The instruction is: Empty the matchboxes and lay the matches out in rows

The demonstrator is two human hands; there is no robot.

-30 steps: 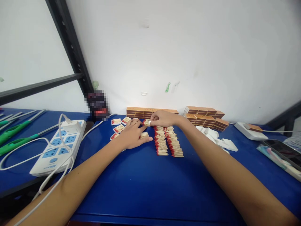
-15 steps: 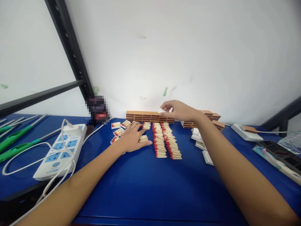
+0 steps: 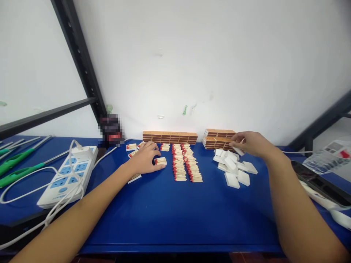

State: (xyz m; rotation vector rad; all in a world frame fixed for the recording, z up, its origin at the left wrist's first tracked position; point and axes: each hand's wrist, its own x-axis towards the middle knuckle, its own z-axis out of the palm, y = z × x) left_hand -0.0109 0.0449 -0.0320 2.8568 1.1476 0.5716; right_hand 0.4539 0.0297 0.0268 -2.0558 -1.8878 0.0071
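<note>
Right hand (image 3: 251,143): grip closed on a white tray (image 3: 239,151), pinched between thumb and fingers at the far side of the white tray pile (image 3: 231,162). Can't tell if it touches the pile.

Left hand (image 3: 145,157): grip loose, fingers spread palm-down over the match-filled trays (image 3: 131,147), thumb by the near edge of one filled tray (image 3: 160,161).

Between hands: two long rows of loose matches (image 3: 179,164), side by side, red heads left. Small match cluster (image 3: 165,147) left of their far end.

Behind: long matchbox stack (image 3: 170,137) along the wall; shorter matchbox stack (image 3: 215,139) to its right, partly behind right hand.

All on blue tabletop (image 3: 178,219). Far left: power strip (image 3: 85,170), white cables over it, green-handled rods (image 3: 20,159) beyond. Far right: dark phone (image 3: 323,180), clear plastic bag (image 3: 326,159).
</note>
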